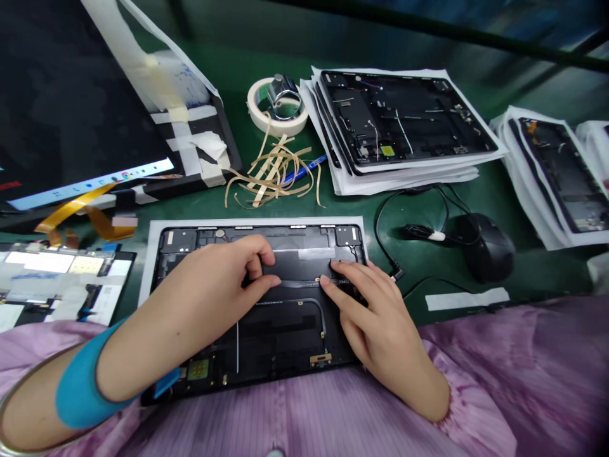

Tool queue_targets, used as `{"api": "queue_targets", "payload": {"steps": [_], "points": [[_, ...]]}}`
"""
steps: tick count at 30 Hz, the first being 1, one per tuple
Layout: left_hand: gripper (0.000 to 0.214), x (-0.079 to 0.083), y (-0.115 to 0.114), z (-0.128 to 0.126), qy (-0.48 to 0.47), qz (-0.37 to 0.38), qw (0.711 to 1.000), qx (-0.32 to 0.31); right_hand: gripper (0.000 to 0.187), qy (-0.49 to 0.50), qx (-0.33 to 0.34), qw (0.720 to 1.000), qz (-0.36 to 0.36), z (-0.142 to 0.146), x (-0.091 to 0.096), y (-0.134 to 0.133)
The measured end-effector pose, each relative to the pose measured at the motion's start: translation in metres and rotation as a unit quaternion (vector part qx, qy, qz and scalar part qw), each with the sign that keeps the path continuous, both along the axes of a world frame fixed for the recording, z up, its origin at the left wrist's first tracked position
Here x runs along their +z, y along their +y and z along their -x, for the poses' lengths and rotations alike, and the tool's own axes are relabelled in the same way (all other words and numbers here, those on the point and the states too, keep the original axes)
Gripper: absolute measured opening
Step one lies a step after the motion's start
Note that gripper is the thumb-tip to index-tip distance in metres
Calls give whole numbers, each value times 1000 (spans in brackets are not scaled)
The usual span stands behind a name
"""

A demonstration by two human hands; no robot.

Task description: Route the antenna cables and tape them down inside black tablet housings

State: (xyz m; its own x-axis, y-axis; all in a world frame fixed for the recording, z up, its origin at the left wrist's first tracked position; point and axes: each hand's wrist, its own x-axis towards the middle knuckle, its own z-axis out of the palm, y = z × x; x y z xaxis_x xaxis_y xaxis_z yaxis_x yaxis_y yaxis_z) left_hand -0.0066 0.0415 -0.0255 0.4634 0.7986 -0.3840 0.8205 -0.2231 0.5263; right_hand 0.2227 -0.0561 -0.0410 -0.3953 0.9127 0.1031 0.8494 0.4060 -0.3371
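Observation:
A black laptop-style housing (285, 330) lies in front of me, open side up, over a white sheet (146, 260). Across it runs a dark flat cable (299, 284) marked "TYPEC". My left hand (228, 273) is closed above the housing, index finger curled and thumb tip at the cable's left visible end; what it grips is hidden. My right hand (375, 311) lies spread, its index and middle fingertips on the housing by the cable's right part. A second thin cable (318, 308) curves below, and a small gold connector board (320, 360) sits near the lower edge.
Masking tape (257, 120), tan strips (271, 171) and a blue pen (307, 168) lie behind. Stacked housings (413, 120) stand back right, more (566, 171) far right. A mouse (488, 247) and cable plug (396, 273) are right. A lit screen (61, 95) stands left, circuit parts (109, 279) below.

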Motion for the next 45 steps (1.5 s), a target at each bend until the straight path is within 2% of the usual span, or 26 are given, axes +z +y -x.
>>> {"api": "queue_targets", "payload": {"steps": [6,12,14,17,20,22,28,32,40,45], "points": [[17,-2,0,0,-3,-7,1000,0,36,-50,-14,998,-28,10,4,0],[18,-2,2,0,-8,-4,1000,0,44,-107,-7,994,-30,16,4,0],[18,-1,2,0,-16,-5,1000,-2,48,-98,-4,995,-11,14,5,0],[17,1,3,-1,-24,-1,1000,-5,52,-33,-26,999,21,6,7,0],[18,4,3,-1,-29,1,1000,1,49,16,-86,996,-3,-5,7,-4],[18,6,4,0,-32,3,999,7,43,7,-100,995,-15,-10,6,-8],[19,12,7,5,-50,43,998,15,39,-50,-88,995,3,-10,2,-15],[12,17,6,5,-33,34,999,-3,38,-68,-87,994,-2,-6,1,-13],[15,20,-2,4,-4,-45,998,-46,38,-107,-90,990,-28,9,7,-12],[15,20,1,5,3,3,999,-37,44,-111,-42,992,-30,25,8,-9]]}}
